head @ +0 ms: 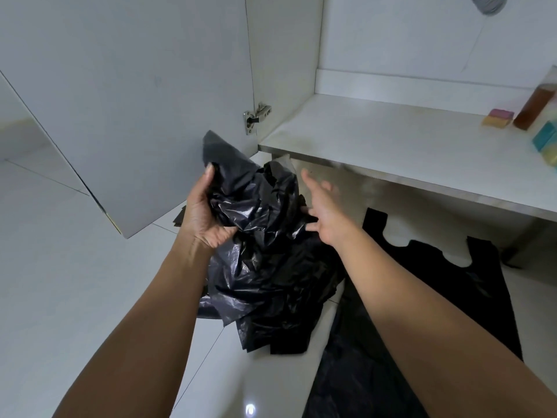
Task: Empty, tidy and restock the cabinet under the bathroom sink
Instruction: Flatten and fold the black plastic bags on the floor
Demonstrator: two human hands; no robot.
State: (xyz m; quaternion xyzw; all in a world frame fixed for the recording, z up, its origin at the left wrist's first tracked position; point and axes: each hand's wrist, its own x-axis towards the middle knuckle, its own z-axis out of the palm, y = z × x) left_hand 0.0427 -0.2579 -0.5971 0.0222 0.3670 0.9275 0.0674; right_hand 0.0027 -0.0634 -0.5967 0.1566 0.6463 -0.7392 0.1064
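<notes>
Cabinet [391, 137] under the sink is mostly bare, door [129, 101] swung wide; the crumpled black plastic bags [265, 251] I'm working hang in front of it, above the floor tiles [60, 297]. My left hand [205, 212] is clamped on the top of the wad, fingers and thumb pinching the thin film. My right hand [322, 215] is spread, blurred, fingertips just touching the wad's side, holding nothing. A flat bag [452, 282] with cut-out handles lies on the floor beneath my right forearm. Risk, as I judge it: the film is slick and glossy and the wad is loose, so layers could slide out of a one-handed pinch and spill. Farther back: a matte white shelf, a soap bar [497, 118], an amber bottle [535, 104] and a teal box [545, 140] at its right end.
</notes>
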